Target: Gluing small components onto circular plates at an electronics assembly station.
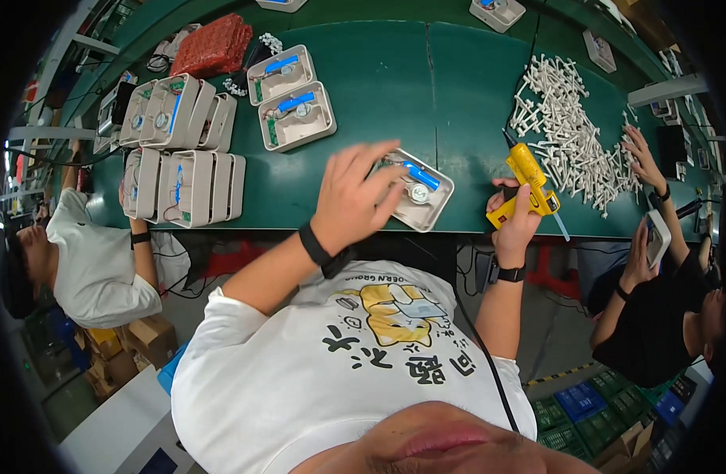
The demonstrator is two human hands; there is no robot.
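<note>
Open white tray (pixel 421 216), askew, left of a yellow glue gun (pixel 527 167)

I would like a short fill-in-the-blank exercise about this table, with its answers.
The right hand holds a glue gun, mainly coloured ____.
The left hand partly hides a pale casing, whose cylinder is coloured ____.
On the person's ____ side, stacked casings stand on the green table.
Missing words: yellow; blue; left.

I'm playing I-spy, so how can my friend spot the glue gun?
Find the green table, then the big heap of white pieces toward its right. Just left of the heap, the right grip holds the glue gun. It's bright yellow with a pale stick poking out, unlike the white heap.
</note>
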